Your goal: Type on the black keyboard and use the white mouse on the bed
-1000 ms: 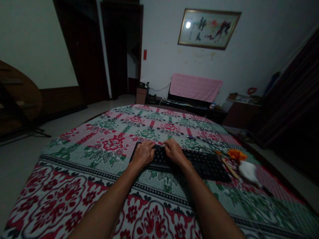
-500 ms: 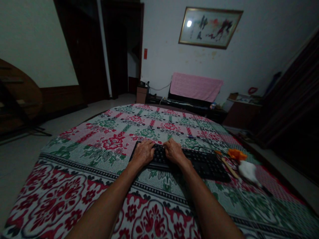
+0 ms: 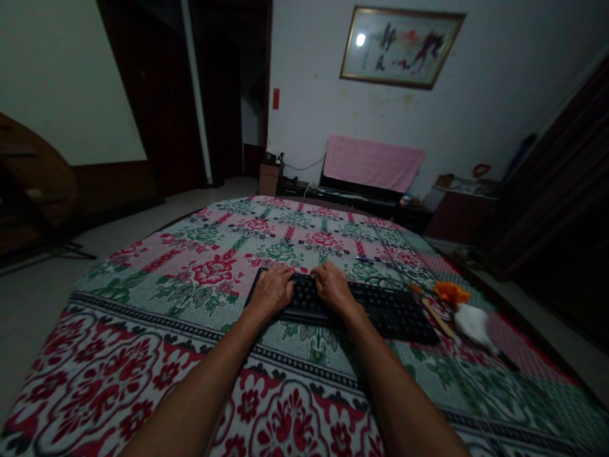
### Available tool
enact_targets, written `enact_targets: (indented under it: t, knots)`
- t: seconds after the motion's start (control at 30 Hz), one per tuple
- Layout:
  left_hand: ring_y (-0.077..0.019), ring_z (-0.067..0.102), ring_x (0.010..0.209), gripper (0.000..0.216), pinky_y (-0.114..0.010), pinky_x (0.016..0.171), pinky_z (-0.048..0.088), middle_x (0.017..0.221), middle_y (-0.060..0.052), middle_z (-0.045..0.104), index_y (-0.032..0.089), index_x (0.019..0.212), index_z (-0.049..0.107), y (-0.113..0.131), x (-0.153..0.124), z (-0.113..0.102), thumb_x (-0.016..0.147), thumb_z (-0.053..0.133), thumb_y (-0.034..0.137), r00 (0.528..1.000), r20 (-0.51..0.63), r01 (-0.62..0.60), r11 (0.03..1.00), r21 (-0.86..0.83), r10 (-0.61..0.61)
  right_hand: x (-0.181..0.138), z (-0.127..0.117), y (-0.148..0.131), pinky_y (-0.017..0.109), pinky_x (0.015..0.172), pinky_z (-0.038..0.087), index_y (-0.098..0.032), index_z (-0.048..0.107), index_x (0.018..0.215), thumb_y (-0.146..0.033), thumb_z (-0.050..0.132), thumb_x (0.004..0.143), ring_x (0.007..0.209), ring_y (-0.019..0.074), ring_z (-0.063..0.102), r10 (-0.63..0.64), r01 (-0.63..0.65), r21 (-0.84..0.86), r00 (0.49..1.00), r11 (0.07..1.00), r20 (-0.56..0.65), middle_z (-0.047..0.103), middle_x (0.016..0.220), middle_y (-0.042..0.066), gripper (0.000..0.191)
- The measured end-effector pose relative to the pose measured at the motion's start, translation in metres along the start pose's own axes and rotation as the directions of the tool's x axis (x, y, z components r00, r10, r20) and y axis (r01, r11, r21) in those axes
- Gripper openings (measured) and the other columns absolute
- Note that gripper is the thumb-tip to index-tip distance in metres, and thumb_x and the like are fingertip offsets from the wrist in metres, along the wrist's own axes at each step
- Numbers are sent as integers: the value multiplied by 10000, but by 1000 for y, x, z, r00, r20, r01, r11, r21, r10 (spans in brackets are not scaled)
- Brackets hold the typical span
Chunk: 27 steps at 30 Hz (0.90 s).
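Note:
A black keyboard lies at a slant on the flowered bedspread, its right end nearer to me. Over its left end rests my left hand, palm down, with bent fingers on the keys and nothing held. My right hand lies on the keys a little left of the keyboard's middle, fingers curled down, also holding nothing. A strip of keys shows between the two hands. Both hands hide the keys beneath them, and the fingertips are partly out of sight.
Right of the keyboard lie an orange cloth-like item, a white fluffy item with a dark handle, and a tan stick. A thin dark cable and a pen-like item lie behind it. A pink cloth hangs beyond the bed.
The view has shifted slightly, so the scene sits a little higher. Both hands stay on the keyboard, with only slight finger movement, if any.

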<state>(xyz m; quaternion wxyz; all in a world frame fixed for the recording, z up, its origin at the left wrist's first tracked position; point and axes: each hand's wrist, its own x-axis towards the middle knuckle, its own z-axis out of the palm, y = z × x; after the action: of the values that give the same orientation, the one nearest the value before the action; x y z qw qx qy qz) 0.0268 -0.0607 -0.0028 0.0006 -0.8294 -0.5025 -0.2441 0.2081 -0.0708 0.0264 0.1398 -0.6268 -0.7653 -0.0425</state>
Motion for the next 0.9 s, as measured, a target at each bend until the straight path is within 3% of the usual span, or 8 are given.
enact_targets:
  t: [0.33, 0.43, 0.6, 0.9]
  knots:
    - [-219, 514, 1153, 266, -390, 1012, 371, 1213, -78, 608, 198, 1074, 625, 2, -2, -1, 871, 458, 241, 1000, -8, 13, 1000, 2, -13, -2, -14, -2, 292, 809, 374, -224, 663, 1033, -162, 444, 872, 942, 194, 542, -50, 48, 18, 995, 999, 85, 569, 1017, 77, 279]
    - [-218, 509, 1162, 273, -392, 1017, 369, 1219, -77, 607, 199, 1085, 622, 3, -2, -2, 870, 459, 239, 1000, -17, 15, 1000, -24, -15, 1, -17, 11, 266, 836, 377, -199, 658, 1040, -158, 428, 885, 951, 174, 539, -38, 34, 104, 999, 994, 38, 579, 999, 73, 280]
    - [-218, 504, 1168, 258, -394, 1007, 376, 1197, -76, 616, 208, 1058, 629, 4, -2, -3, 866, 458, 228, 1000, -17, 17, 999, -35, -17, 6, -10, 31, 259, 848, 378, -167, 649, 1051, -164, 441, 889, 956, 176, 532, 83, -76, 101, 995, 992, -62, 574, 994, 86, 264]
    - [-223, 514, 1153, 277, -396, 1009, 370, 1225, -77, 601, 198, 1079, 625, 1, -1, 0, 874, 447, 251, 1000, -8, 9, 1000, 13, -9, -1, -3, 7, 282, 823, 363, -224, 652, 1062, -206, 439, 908, 970, 188, 528, -16, 16, 38, 1000, 999, 7, 569, 1015, 77, 262]
